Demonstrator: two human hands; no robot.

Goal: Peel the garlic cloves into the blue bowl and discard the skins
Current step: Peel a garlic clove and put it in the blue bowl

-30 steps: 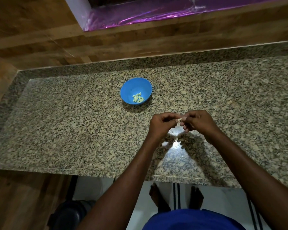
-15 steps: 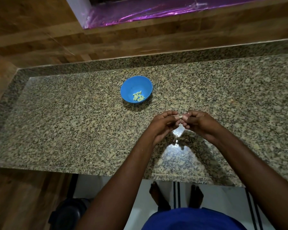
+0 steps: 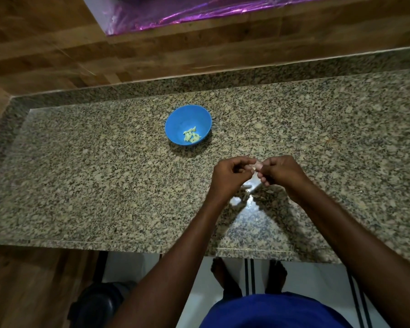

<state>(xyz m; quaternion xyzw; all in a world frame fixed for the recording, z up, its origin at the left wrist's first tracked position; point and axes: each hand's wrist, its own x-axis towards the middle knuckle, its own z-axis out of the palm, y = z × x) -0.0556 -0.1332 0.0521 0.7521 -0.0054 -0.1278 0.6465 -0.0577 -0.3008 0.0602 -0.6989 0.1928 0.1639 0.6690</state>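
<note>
Above the near edge of the speckled granite tabletop point(image 3: 85, 185), the left hand point(image 3: 230, 176) and right hand point(image 3: 282, 172) meet, each grip narrowed to a fingertip pinch on one small garlic clove point(image 3: 256, 165) held between them, apparently part-skinned, though it is too small to be sure. Farther back, well apart from the hands, the blue bowl point(image 3: 178, 119) stands on the tabletop with a cluster of peeled cloves point(image 3: 191, 135) lying inside.

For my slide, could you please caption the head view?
Both hands, left hand and right hand, pinch a garlic clove above the granite counter, near the blue bowl.
</note>
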